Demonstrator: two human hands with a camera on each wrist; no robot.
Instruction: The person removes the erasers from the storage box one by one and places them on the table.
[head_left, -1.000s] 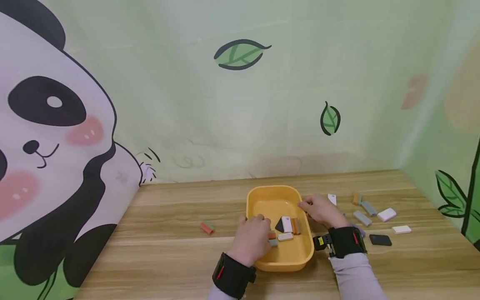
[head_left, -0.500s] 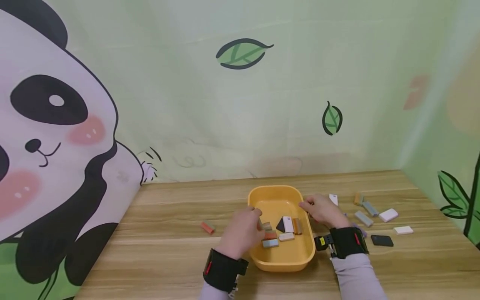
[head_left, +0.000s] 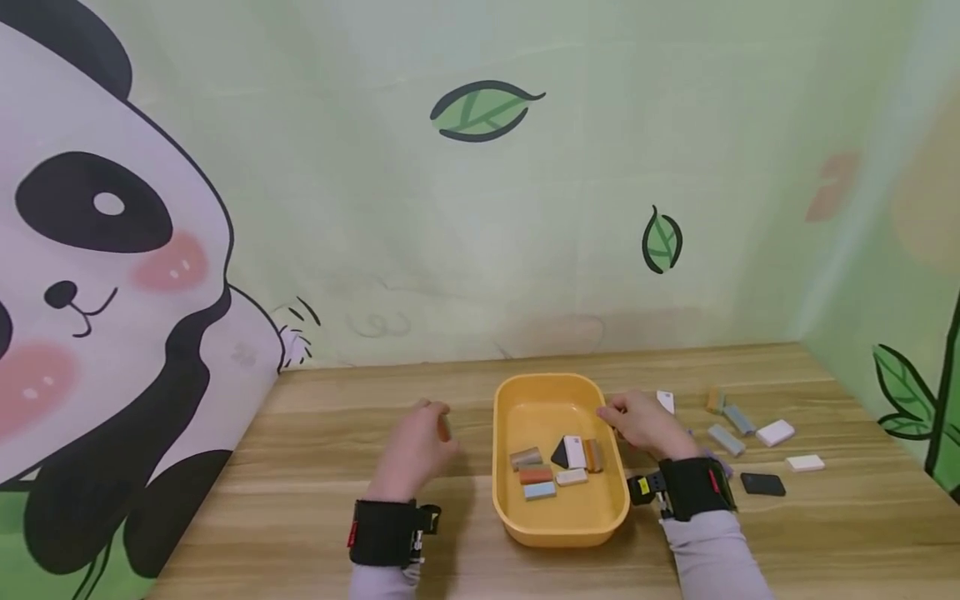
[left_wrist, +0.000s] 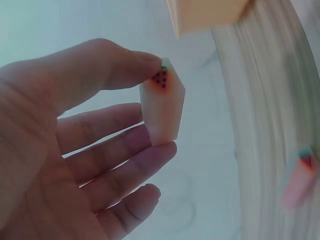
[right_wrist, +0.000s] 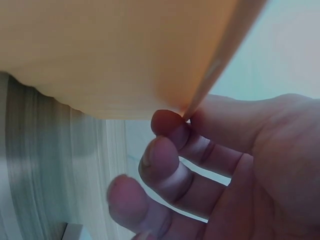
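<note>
- Two hands are going here, with one yellow tub [head_left: 562, 535] sitting between them.
- My left hand [head_left: 408, 454] is hanging out left of the tub, well off its rim. Thumb and fingers are pinching a small pale block [left_wrist: 164, 107], spread only about as wide as the block itself, pinky loosely bent and gripping nothing.
- That block is showing a red fruit-looking print with dark dots and a bit of green, and yeah, it's left of the tub too.
- My right hand [head_left: 647, 423] is nipping the tub's right rim, thumb and index basically closed on that thin edge, other fingers curling loosely below it.
- One pinkish block [left_wrist: 299, 182] with a similar print is lying on the wood tabletop [head_left: 300, 517], apart from the tub, kinda blurry.
- Inside the tub, a light blue block [head_left: 540, 491], a reddish-brown block [head_left: 536, 474] and a few others are lying loosely grouped.
- Right of the tub, past my hand, a bunch more are scattering out: grey blocks [head_left: 726, 438], white blocks [head_left: 775, 432], plus a black piece [head_left: 762, 484].
- Behind the tub, a pale green backdrop [head_left: 480, 242] is hanging.
</note>
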